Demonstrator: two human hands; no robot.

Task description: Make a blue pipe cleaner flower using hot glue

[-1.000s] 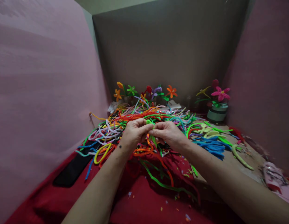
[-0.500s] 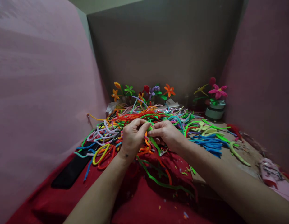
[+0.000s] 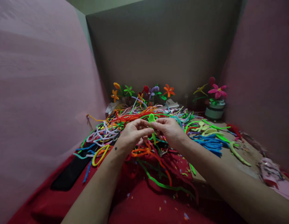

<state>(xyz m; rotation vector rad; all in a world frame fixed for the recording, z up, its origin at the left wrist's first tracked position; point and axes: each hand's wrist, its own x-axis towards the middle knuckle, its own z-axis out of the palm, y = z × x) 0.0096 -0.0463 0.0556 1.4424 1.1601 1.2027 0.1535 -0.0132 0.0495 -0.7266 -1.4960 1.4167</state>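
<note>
The left hand is partly curled, thumb and forefinger apart beside the green fuzzy piece; whether it grips cannot be determined. The piece stands upright between the hands, pinched by the right hand's thumb and forefinger; blue stems lie farther right on the worktop.

The tan table shows at right beneath a bundle of blue strips; red cloth spreads to its left, carrying a black phone and scraps; bright pipe cleaners lie heaped across the middle.
</note>
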